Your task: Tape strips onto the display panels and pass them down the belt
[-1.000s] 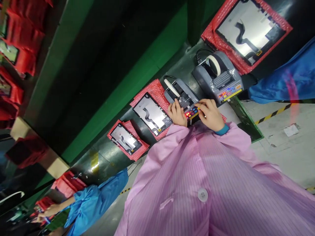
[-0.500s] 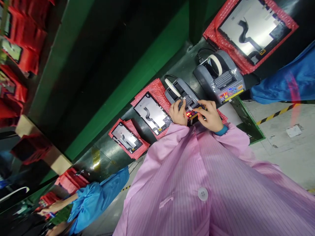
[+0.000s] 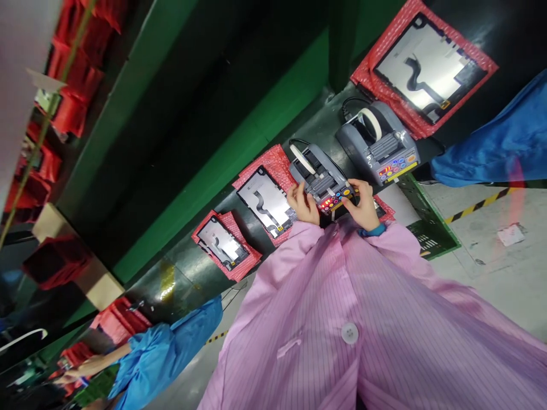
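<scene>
A grey electric tape dispenser with a lit button panel and a white tape roll stands on the dark bench in front of me. My left hand is at its left front side, fingers bent around that edge. On the opposite side, my right hand has its thumb at the panel and its fingers along the right front corner. A small white piece of tape shows just below the panel. Partly under my right hand lies a screen panel on red bubble wrap, mostly hidden.
A second tape dispenser stands to the right, beside a large screen panel on bubble wrap. More panels lie left. A green crate sits below the bench. Blue-sleeved people work on both sides.
My hands have drawn apart from the tape outlet to the dispenser's two sides, uncovering its panel. The white tape piece has gone from the outlet to below the panel. The view has shifted slightly.
</scene>
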`<state>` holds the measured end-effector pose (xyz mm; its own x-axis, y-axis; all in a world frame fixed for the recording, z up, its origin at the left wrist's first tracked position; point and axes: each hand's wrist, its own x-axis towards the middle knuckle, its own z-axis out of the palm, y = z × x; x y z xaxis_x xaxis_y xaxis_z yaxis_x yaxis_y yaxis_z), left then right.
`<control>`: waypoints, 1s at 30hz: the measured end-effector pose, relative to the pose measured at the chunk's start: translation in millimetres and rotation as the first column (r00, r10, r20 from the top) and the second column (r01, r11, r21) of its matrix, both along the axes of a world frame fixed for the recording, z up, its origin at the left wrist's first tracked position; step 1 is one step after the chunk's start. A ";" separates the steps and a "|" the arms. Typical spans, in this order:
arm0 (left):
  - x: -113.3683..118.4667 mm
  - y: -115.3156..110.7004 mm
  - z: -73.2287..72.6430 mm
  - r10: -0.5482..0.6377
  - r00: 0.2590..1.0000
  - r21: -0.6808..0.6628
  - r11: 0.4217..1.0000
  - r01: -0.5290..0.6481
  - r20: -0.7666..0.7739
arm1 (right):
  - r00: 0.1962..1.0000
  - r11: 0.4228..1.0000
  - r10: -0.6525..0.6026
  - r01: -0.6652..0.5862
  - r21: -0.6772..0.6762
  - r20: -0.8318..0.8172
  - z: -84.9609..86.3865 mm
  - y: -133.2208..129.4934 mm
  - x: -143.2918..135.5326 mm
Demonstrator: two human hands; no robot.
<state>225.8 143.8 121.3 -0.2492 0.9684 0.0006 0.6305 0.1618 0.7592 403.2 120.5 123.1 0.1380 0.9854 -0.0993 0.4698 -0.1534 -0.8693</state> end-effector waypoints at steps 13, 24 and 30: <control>2.0 -7.4 -18.6 0.099 0.986 -0.121 0.989 -0.083 0.133 | 0.993 0.993 -0.115 0.115 -0.033 -0.011 -6.0 -3.3 -6.2; 1.0 -7.4 -23.0 0.103 0.980 -0.104 0.991 -0.086 0.170 | 0.992 0.994 -0.048 0.036 -0.105 -0.115 -12.5 0.1 9.8; 0.9 -7.3 -23.8 0.105 0.978 -0.116 0.990 -0.085 0.182 | 0.994 0.992 -0.092 0.087 -0.093 -0.053 -6.7 0.3 -0.5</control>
<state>226.7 136.5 97.5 -0.3262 0.9321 -0.1571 0.4566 0.3009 0.8372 402.7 120.8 116.5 0.2170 0.9559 -0.1978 0.4005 -0.2720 -0.8750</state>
